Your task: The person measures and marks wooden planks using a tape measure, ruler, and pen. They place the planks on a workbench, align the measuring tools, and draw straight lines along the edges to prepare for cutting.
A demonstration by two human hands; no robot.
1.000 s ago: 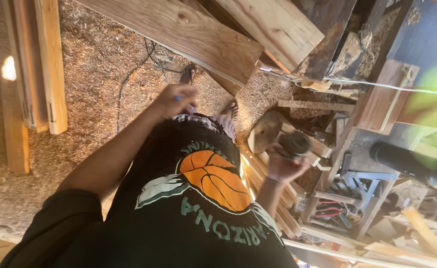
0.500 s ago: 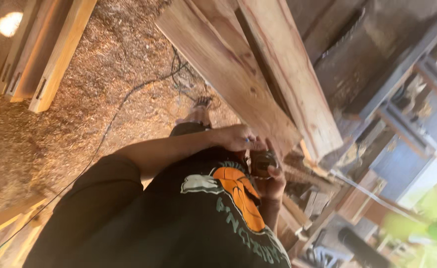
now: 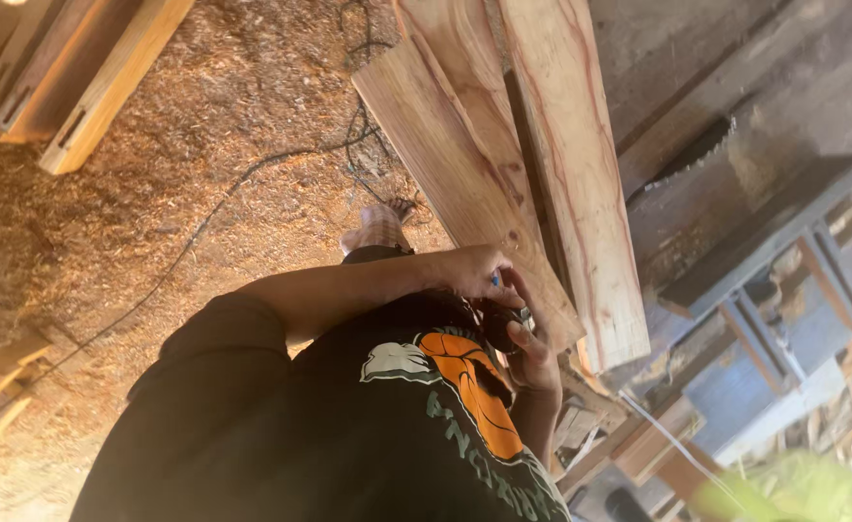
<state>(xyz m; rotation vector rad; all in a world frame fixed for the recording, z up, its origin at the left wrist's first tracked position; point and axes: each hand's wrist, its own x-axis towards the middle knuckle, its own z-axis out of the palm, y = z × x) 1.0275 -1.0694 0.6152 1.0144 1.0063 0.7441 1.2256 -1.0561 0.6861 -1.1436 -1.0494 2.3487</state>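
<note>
I look down my black shirt with an orange ball print. My left hand (image 3: 472,271) reaches across my chest, its fingers curled, and a small blue tip (image 3: 495,280) shows between them. Just below it, my right hand (image 3: 534,353) grips a small dark object (image 3: 499,324) that is partly hidden by both hands. The two hands touch at that object, close to the near end of a pale plank (image 3: 450,159). A second plank with red grain (image 3: 571,164) lies beside it.
Thick sawdust (image 3: 203,126) covers the floor, and a black cable (image 3: 194,237) runs across it. My foot (image 3: 377,230) stands by the plank ends. Wooden beams (image 3: 97,77) lie at the top left. At the right a toothed saw blade (image 3: 701,150) sits in a dark bench.
The view has swung round, so the planks now fill the upper middle. My left hand has come back from reaching out and joined my right hand at the dark object on my chest.
</note>
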